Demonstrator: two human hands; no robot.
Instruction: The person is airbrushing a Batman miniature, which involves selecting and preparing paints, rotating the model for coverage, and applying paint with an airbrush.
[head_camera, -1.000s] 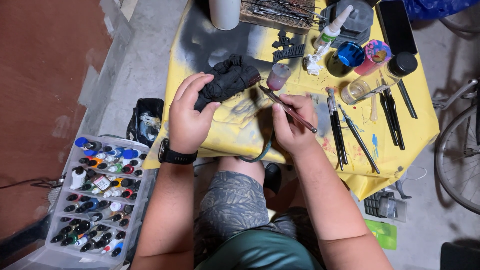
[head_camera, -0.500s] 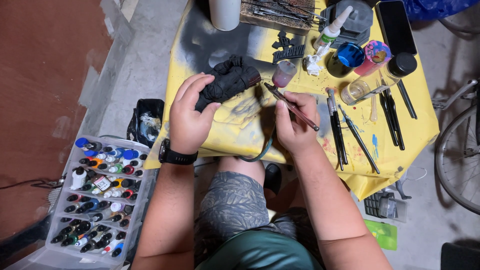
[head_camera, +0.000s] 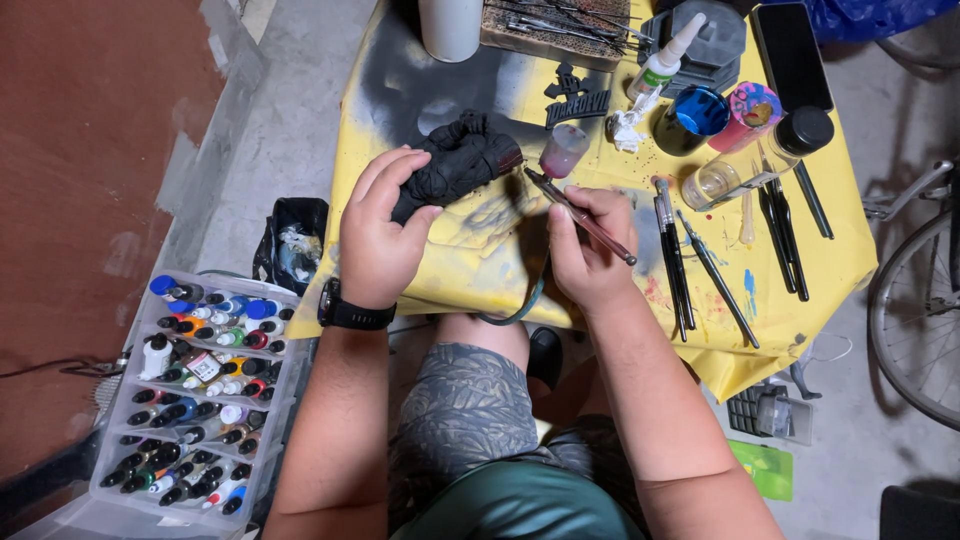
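Observation:
My left hand (head_camera: 378, 232), with a black watch on the wrist, grips a black sculpted figure (head_camera: 462, 162) over the yellow-covered table (head_camera: 800, 280). My right hand (head_camera: 590, 245) holds an airbrush (head_camera: 580, 212) with a small reddish cup (head_camera: 562, 150) on top. The airbrush tip points at the right end of the figure, which shows a reddish patch. A hose loops down from the airbrush below the table edge.
Several brushes and tools (head_camera: 700, 265) lie right of my right hand. Jars, a blue cup (head_camera: 700, 110), a dropper bottle (head_camera: 665, 60) and a phone (head_camera: 792, 55) sit at the back right. A clear tray of paint bottles (head_camera: 195, 400) stands on the floor at left. A bicycle wheel (head_camera: 915, 310) is at right.
Both hands have held their places; the airbrush has shifted only slightly toward the figure's right end.

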